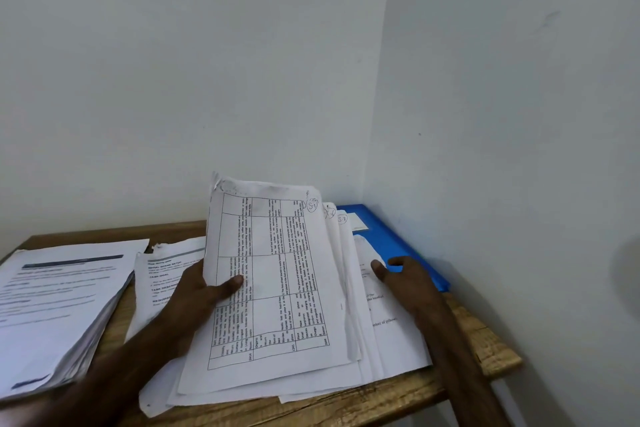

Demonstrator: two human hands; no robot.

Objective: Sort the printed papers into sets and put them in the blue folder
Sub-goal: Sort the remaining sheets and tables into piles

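Set of printed papers [273, 288] with a ruled table and a circled "S-1" in one corner was lifted at its far end. My left hand [197, 291] gripped it by the left edge, thumb [232, 284] pinched on the face, other fingers hidden behind the sheets. More marked sets [349, 288] fanned out just right of that thumb, lying under the lifted one. My right hand [408, 277] rested on the plain sheets [391, 340] beyond them, fingers laid out loosely and holding nothing. The blue folder [388, 236] lay shut just past those fingertips, touching or nearly touching them, against the wall corner. Left of the gripping hand: a loose headed sheet [162, 274], then a thick stack [59, 305], all on the wooden table [485, 347]. Judged step: sorting, one set being separated and checked; nothing seen in the folder. Next move would need the set squared up, and the right hand freed to open the folder, which is partly covered by papers. Risk: the fanned pile sliding off the near edge.
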